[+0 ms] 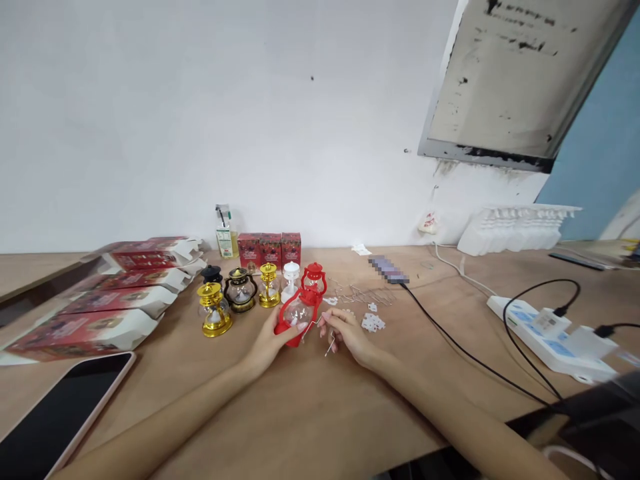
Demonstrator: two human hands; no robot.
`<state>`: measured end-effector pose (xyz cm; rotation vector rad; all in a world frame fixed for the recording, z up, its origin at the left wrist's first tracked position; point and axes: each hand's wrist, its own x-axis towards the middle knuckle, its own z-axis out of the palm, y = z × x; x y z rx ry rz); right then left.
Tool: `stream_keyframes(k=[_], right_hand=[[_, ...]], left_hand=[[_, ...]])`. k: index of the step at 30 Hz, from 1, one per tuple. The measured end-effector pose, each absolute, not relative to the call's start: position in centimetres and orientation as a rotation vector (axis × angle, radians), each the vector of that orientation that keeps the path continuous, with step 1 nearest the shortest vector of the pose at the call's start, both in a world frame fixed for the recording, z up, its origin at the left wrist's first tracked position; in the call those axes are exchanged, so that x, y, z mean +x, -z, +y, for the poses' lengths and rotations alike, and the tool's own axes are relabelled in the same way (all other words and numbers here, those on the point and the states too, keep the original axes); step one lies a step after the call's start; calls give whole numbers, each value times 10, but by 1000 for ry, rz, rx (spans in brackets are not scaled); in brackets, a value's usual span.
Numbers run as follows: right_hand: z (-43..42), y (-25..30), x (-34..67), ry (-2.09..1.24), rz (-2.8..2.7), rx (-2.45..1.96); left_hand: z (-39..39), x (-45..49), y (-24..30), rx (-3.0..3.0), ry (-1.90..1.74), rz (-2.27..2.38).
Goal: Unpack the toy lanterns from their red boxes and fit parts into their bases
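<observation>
My left hand (273, 340) is wrapped round a small red toy lantern (299, 313) with a clear globe, tilted on the wooden table. Just to its right, my right hand (347, 332) pinches a thin metal wire handle (329, 347), the fingers close to the lantern's side. Behind stand more little lanterns: a gold one (214, 310), a black-and-gold one (241, 291), another gold one (269, 285), a white one (291, 279) and a red one (315, 277). Loose wire handles (360, 293) and small white tags (373, 323) lie to the right of them.
Flat red-and-white cartons (115, 293) are stacked at the left, a phone (60, 413) lies at the near left. Three red boxes (270, 248) and a small bottle (226, 235) stand by the wall. A white power strip (550, 337) with black cables (465, 350) is at the right.
</observation>
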<state>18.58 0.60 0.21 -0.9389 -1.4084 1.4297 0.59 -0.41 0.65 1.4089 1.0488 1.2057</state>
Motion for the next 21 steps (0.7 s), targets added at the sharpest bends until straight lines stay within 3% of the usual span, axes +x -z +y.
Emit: stream_keyframes(k=[9, 15, 21], right_hand=[[5, -11, 193, -1485, -1479, -920], [40, -28, 229, -634, -1792, -1032], [83, -33, 262, -351, -1956, -1245]], left_hand=[[-3, 7, -6, 1282, -1257, 1001], [-1, 8, -4, 1170, -1336, 969], [-3, 8, -6, 1164, -1322, 970]])
